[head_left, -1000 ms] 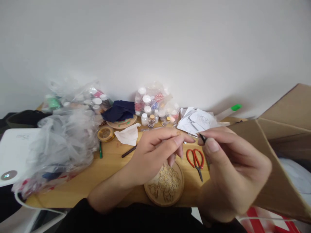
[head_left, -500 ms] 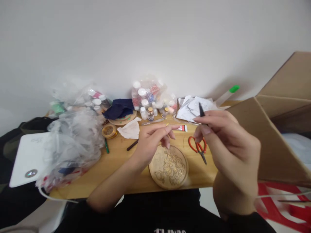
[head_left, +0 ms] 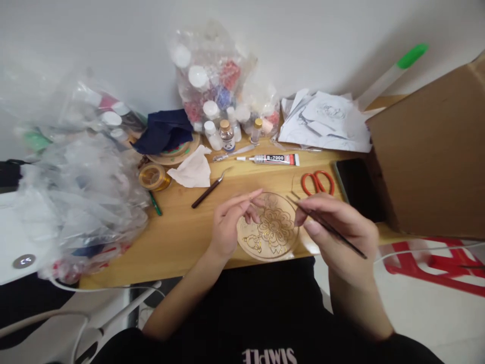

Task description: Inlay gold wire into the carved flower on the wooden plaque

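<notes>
My right hand (head_left: 337, 232) grips dark tweezers (head_left: 333, 232) between thumb and fingers, their tips pointing left above the disc. My left hand (head_left: 231, 220) hovers over the disc's left edge, index finger stretched out and the other fingers loosely curled; I make out no tool in it. Below both hands lies a round wooden disc (head_left: 278, 247) with a flower design outlined in gold wire. Orange-handled scissors (head_left: 328, 178) rest behind the tweezers, their blades hidden by my right hand. A thin bit of wire shows near the tweezer tips; whether they hold it is unclear.
Behind the disc lie a glue tube (head_left: 275, 160), a dark-handled hooked tool (head_left: 208, 193) and a white cloth (head_left: 193, 169). A gold wire spool (head_left: 154, 177) and plastic bags (head_left: 91, 197) sit left. Papers (head_left: 322, 121), a phone (head_left: 358, 189) and a cardboard box (head_left: 428, 151) stand right.
The view has tipped down and come closer to the table. My right hand has lowered toward the disc, the tweezers turning from upward to leftward. My left hand stays over the disc.
</notes>
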Available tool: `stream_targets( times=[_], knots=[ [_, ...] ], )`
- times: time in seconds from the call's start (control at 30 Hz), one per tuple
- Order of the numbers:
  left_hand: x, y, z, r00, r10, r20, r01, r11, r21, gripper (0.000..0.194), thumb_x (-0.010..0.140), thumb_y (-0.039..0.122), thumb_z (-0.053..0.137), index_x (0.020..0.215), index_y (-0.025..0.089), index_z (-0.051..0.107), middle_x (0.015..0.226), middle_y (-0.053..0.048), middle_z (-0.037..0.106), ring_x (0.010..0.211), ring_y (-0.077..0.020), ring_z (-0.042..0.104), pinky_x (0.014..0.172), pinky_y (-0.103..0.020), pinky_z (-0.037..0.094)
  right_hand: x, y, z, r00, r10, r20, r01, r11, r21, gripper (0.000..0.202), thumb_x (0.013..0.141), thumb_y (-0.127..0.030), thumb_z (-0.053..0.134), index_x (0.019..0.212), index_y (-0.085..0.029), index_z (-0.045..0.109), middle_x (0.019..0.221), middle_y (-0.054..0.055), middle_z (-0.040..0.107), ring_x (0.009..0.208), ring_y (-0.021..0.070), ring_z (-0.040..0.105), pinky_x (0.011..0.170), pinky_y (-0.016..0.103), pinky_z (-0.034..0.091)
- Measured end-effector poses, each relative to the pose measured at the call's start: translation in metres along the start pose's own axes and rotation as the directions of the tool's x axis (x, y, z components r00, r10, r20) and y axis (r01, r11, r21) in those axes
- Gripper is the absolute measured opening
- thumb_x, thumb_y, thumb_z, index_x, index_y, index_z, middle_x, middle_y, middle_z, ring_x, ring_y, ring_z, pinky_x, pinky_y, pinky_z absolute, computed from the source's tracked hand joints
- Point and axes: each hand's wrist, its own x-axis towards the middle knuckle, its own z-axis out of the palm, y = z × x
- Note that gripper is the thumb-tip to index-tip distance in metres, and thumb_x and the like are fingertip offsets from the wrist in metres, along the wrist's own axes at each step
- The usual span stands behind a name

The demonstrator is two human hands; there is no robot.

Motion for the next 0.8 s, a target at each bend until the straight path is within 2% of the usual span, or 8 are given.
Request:
stream_targets(
  times=[0.07,0.17,0.27,0.4,0.57,0.8],
  knots=[
    [-0.001,-0.002,-0.002,1.0,-0.002,0.015,0.002,1.0,-0.005,0.024,0.082,0.026,0.063,0.099,0.022,0.079,0.083,-0.003,0.074,0.056,-0.0096,0.06,0.053,-0.024,0.043,-0.002,-0.001,0.004,0.997,-0.033,0.073,0.037,0.998,-0.059,0.03,0.088,-0.009,0.063,0.113,-0.024,0.07,0.088,0.003,0.069,0.08,0.0142,0.066,0.071,0.028,0.056],
    [-0.003,-0.002,-0.001,1.0,-0.017,0.019,0.017,1.0,-0.014,0.025,0.078,0.02,0.062,0.098,0.022,0.079,0.083,-0.003,0.073,0.06,-0.011,0.061,0.053,-0.024,0.044,-0.001,-0.001,0.01,0.98,-0.089,0.176,0.112,0.986,-0.121,0.04,0.084,-0.004,0.065,0.119,-0.024,0.067,0.1,0.002,0.073,0.085,0.0128,0.069,0.076,0.025,0.058],
    [-0.004,-0.002,0.002,0.999,-0.032,0.011,0.033,0.999,-0.023,0.027,0.076,0.018,0.062,0.097,0.023,0.079,0.084,-0.002,0.074,0.058,-0.0104,0.059,0.05,-0.022,0.043,-0.002,0.0,0.014,0.987,-0.077,0.144,0.101,0.98,-0.171,0.048,0.08,-0.001,0.069,0.121,-0.026,0.065,0.109,-0.001,0.073,0.091,0.0116,0.071,0.085,0.023,0.059],
    [-0.007,-0.002,0.005,0.997,-0.072,0.016,0.073,0.997,-0.032,0.028,0.077,0.018,0.063,0.099,0.026,0.078,0.095,-0.003,0.075,0.055,-0.008,0.06,0.05,-0.021,0.044,-0.002,0.003,0.016,0.997,-0.015,0.08,0.028,0.986,-0.162,0.044,0.081,0.0,0.068,0.115,-0.027,0.067,0.102,-0.002,0.074,0.092,0.0125,0.071,0.085,0.025,0.059],
    [-0.011,-0.001,0.007,0.996,-0.089,0.03,0.09,0.996,-0.02,0.025,0.079,0.017,0.062,0.096,0.024,0.079,0.11,-0.005,0.074,0.055,-0.0079,0.061,0.052,-0.023,0.049,0.003,0.004,0.016,0.988,-0.122,0.097,0.139,0.972,-0.192,0.04,0.078,0.001,0.071,0.11,-0.025,0.071,0.101,0.001,0.073,0.094,0.0135,0.068,0.084,0.027,0.058],
    [-0.012,0.002,0.009,0.997,-0.039,0.064,0.043,0.996,-0.075,0.028,0.08,0.012,0.062,0.096,0.026,0.079,0.115,-0.003,0.072,0.057,-0.006,0.061,0.051,-0.021,0.051,0.005,0.006,0.017,0.988,-0.121,0.097,0.138,0.97,-0.201,0.041,0.079,0.001,0.07,0.11,-0.026,0.072,0.1,0.001,0.073,0.092,0.0148,0.068,0.082,0.03,0.058]
  ],
)
